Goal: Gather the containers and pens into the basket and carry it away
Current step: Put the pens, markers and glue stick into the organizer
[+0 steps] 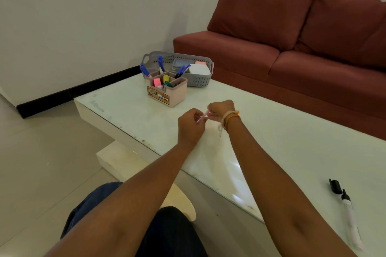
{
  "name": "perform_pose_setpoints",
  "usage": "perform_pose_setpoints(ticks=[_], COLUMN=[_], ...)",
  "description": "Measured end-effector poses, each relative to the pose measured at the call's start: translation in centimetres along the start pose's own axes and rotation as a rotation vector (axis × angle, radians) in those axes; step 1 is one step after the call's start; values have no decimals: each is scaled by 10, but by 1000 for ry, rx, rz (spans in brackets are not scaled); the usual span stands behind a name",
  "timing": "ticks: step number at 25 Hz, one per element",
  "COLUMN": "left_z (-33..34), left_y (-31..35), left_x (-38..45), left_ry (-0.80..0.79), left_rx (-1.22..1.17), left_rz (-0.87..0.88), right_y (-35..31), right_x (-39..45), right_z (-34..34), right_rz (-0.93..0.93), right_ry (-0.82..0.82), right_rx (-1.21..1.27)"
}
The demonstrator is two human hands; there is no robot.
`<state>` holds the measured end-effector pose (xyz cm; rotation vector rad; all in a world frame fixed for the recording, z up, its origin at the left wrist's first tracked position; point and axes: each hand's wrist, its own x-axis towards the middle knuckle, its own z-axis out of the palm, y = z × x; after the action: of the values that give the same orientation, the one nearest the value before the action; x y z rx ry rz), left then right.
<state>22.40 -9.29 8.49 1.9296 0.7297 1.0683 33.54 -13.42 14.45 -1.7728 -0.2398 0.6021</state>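
Over the middle of the white table [271, 131], my left hand [191, 125] and my right hand [221, 110] both pinch a thin pink pen [203, 116] between them. A grey perforated basket [198, 81] stands at the table's far end, holding a white container [199, 69], a clear lidded container [180, 63] and a pink-topped one [201, 62]. In front of it sits a pink pen holder [169, 94] with blue pens [160, 62] and highlighters. A white marker [349, 215] lies uncapped at the near right, its black cap [335, 186] beside it.
A red sofa [292, 52] runs along the table's far side. The white wall with a black skirting [73, 92] lies to the left. Pale floor tiles [41, 162] surround the table base. My knees in dark trousers [167, 236] are at the bottom.
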Motion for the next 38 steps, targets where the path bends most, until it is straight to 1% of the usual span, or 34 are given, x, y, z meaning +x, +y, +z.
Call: perform_pose_setpoints(ticks=[2,3,5,7,8,10,14,18,20,22,25,28,31,35,36,38], left_z=[-20,-32,-56,-70,-69,-60,-56,-55,-54,-57,-64,-64,-50,-18,-10,9], left_y=[-13,-24,-52,-74,-79,-83,-90,-92,-90,-87,-81,-71,-51,-20,-10,11], left_x=[23,36,57,70,72,74,79,79,80,79,70,50,27,-9,-18,-36], left_ry=[17,-3,-95,-148,-162,-203,-214,-207,-202,-188,-170,-268,-369,-410,-406,-337], left_rx=[8,58,287,516,607,761,825,817,807,775,716,693,625,535,476,243], left_rz=[27,2,-123,-212,-193,-106,-97,-93,-100,-108,-15,101,152,197,203,173], right_y=[-28,-43,-70,-93,-100,-107,-102,-93,-87,-79,-55,-20,9,37,44,60], right_x=[5,6,7,12,17,31,54,62,60,54,34,13,-4,-20,-22,-27], right_z=[29,43,63,81,88,102,122,133,129,120,93,58,15,-42,-53,-69], right_rz=[-93,-193,-424,-603,-670,-732,-703,-621,-564,-541,-509,-427,-373,-311,-307,-316], right_ry=[-1,28,154,215,219,208,149,19,9,58,114,100,105,134,159,240], right_rx=[8,-29,-53,-57,-100,-220,-355,-577,-563,-459,-316,-281,-257,-233,-250,-324])
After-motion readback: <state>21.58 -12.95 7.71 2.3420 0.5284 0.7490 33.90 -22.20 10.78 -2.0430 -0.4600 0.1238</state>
